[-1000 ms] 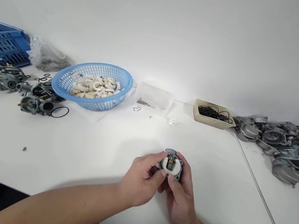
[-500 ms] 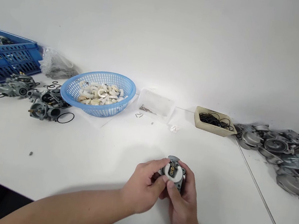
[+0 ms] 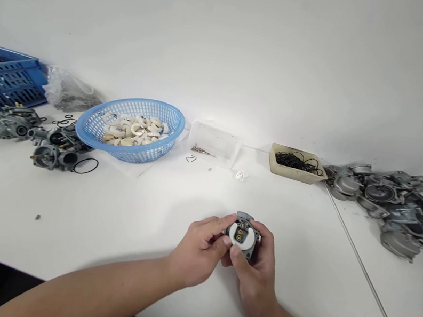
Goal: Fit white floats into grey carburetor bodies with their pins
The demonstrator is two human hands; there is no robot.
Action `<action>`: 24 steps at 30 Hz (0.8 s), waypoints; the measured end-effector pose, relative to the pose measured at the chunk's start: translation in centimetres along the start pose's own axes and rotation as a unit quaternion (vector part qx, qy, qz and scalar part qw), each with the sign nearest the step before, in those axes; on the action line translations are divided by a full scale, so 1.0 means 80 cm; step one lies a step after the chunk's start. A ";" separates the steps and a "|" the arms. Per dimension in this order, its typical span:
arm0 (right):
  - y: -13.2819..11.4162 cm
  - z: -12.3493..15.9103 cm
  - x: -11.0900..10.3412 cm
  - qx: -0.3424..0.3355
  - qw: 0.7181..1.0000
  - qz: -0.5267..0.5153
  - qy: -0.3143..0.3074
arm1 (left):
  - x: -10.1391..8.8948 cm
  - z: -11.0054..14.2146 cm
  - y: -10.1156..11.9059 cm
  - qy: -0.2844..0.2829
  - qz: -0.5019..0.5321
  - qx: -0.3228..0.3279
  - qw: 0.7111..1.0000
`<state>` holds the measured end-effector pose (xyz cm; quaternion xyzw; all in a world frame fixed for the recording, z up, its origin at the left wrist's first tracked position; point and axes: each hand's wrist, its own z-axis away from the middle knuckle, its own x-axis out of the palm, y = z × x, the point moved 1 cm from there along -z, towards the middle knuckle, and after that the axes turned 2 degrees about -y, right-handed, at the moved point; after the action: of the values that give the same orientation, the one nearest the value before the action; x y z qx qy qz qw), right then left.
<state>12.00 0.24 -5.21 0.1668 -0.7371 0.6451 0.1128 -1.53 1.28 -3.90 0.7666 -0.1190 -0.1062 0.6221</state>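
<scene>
Gripping a small carburetor [image 3: 242,234] with both hands over a white table [image 3: 104,216].
Left hand [image 3: 197,253] pinches its left side, fingers curled; right hand [image 3: 257,280] wraps its lower right, thumb across the white part. Ahead sit a blue basket [image 3: 86,129] of white rings [image 3: 132,132], a clear tub [image 3: 215,137], and a tray of black O-rings [image 3: 296,162]; more carburetors [image 3: 8,127] lie left, metal castings [image 3: 401,212] right.

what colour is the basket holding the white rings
The basket is light blue plastic mesh; it shows best in the head view.
</scene>
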 end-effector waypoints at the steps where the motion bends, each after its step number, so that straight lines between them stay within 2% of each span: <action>1: -0.001 0.001 -0.001 0.000 1.000 0.002 0.001 | 0.000 0.000 0.000 0.003 -0.001 0.010 1.000; 7: -0.005 0.004 0.000 0.023 1.000 0.007 -0.004 | -0.001 0.003 0.002 0.022 -0.019 0.042 0.999; 13: -0.007 0.006 -0.006 0.015 0.999 0.017 -0.036 | -0.001 0.003 0.007 0.052 -0.111 0.062 0.991; 18: -0.013 0.006 -0.009 0.059 0.998 0.016 -0.020 | 0.000 0.002 0.010 0.054 -0.139 0.041 0.988; 24: -0.010 0.008 -0.007 0.068 0.997 0.031 -0.002 | -0.001 0.003 0.011 0.052 -0.133 0.021 0.989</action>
<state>12.86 -0.43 -4.83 0.1525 -0.6965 0.6965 0.0803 -1.72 0.91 -3.08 0.7928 0.0145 -0.1458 0.5916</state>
